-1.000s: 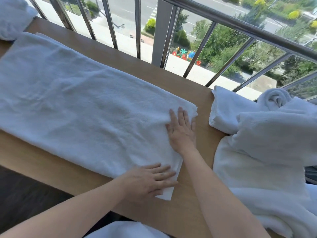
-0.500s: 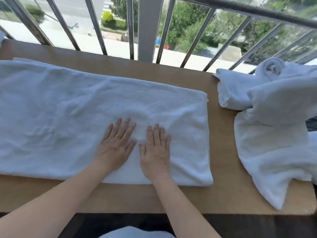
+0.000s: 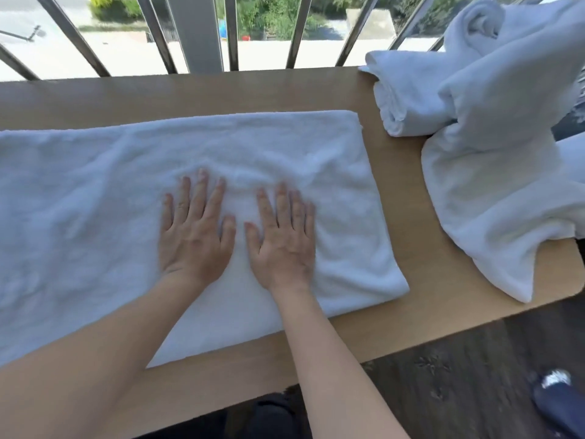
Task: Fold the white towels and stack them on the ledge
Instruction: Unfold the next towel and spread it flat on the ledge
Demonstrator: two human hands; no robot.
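Flatly spread, the long white terry towel (image 3: 95, 217) lies lengthwise on the light brown wooden ledge (image 3: 402, 191), reaching from the middle out toward 9 o'clock. Its right end stops short of the ledge's rounded corner at 4 o'clock. Bare wood shows along three sides of the towel: a band toward 12 o'clock below the grey metal railing (image 3: 196, 33), a strip toward 3 o'clock, and a narrow margin along the near edge at 6 o'clock.

The left hand (image 3: 194, 245) and the right hand (image 3: 283, 245) rest palm-down, side by side, on the right half of the towel. Their fingers are straight and slightly spread, gripping nothing; the thumbs are close but apart.

A loose heap of white towels (image 3: 493, 185) sits at 2 o'clock, apart from the flat towel, one fold hanging over the ledge's near edge.

The flat towel's left end is cut off by the picture's edge, and the left forearm covers part of its near edge. The heap runs out of view on the right, so its count cannot be told; one rolled white towel (image 3: 408, 103) shows at its left. The fingertips are blurred.

Counted: two hands, one flat towel, one heap, one dark blue shoe (image 3: 560, 403) at 5 o'clock on the dark wood floor (image 3: 459, 391).
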